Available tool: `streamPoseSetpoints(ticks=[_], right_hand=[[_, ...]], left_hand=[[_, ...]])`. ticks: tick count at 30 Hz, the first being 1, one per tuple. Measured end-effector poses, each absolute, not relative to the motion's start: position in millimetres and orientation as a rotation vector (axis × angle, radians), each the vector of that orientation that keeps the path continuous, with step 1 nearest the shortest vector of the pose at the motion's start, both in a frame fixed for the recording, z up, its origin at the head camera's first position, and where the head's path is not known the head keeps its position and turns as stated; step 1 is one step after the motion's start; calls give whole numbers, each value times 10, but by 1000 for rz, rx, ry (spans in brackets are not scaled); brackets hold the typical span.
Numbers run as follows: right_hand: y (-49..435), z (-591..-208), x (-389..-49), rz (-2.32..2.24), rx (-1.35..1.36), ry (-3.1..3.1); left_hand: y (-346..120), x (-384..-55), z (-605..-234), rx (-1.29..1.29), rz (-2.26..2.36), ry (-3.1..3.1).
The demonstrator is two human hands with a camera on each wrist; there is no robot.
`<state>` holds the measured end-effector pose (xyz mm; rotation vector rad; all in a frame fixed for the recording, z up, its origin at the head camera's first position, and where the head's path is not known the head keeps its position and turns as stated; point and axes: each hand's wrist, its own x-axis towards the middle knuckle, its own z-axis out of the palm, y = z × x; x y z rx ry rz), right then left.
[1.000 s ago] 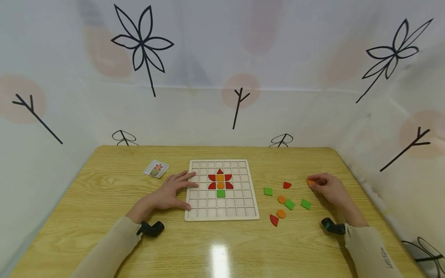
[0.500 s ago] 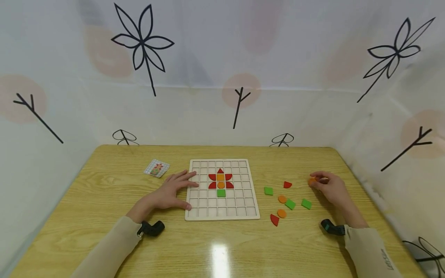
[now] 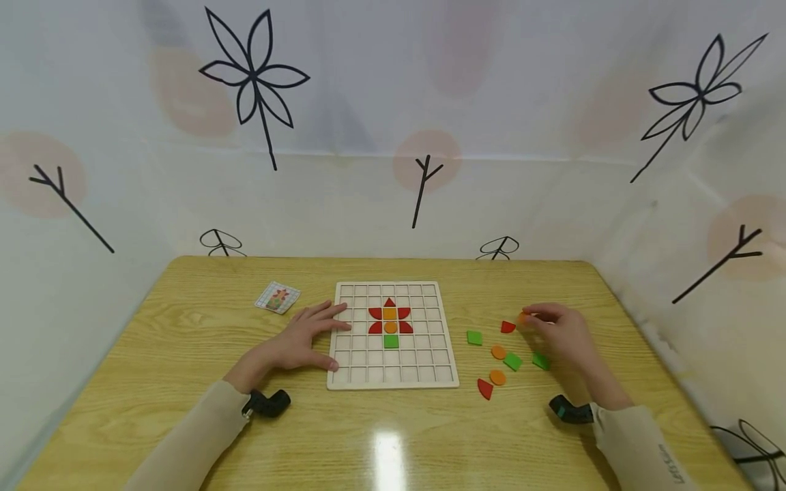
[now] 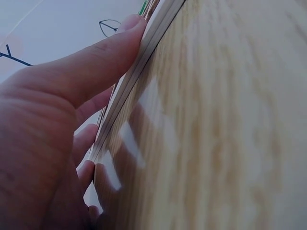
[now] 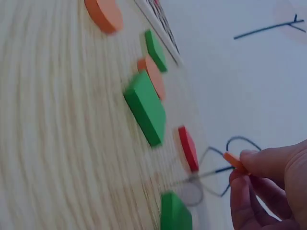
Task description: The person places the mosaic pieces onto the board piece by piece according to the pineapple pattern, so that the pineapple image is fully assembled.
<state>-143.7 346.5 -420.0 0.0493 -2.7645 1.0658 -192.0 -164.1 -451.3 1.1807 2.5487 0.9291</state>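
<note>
My left hand (image 3: 297,344) rests with spread fingers on the left edge of the pale gridded board (image 3: 424,374); in the left wrist view the thumb (image 4: 105,60) lies along the board's rim. Set in the grid are a red triangle (image 3: 389,302), an orange square (image 3: 389,314), an orange disc (image 3: 391,327), a green square (image 3: 391,341) and several red petal-like pieces (image 3: 404,313). Over the table at right, my right hand (image 3: 565,334) pinches another orange disc (image 5: 234,162) between thumb and fingertips, seen nearly edge-on in the right wrist view.
Loose pieces lie right of the board: green squares (image 3: 474,337), orange discs (image 3: 497,377) and red quarter-circles (image 3: 485,389). A small printed card (image 3: 278,298) sits behind the left hand. Patterned white cloth (image 3: 344,204) surrounds the wooden table (image 3: 295,436).
My right hand has moved left toward the board with the orange disc, now close to the upper red quarter-circle. The left hand and the pieces on the board have stayed in place.
</note>
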Motion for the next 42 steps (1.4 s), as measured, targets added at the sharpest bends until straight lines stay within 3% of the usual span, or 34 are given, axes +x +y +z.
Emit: streamPoseSetpoints(ticks=[24, 42], right_hand=[[2427, -4328, -1537, 1545, 365, -2741], [1910, -4440, -1643, 1451, 640, -2837]], left_hand=[[-1663, -1959, -4527, 1160, 917, 2536], [-1650, -1949, -4526, 1139, 942, 2535]])
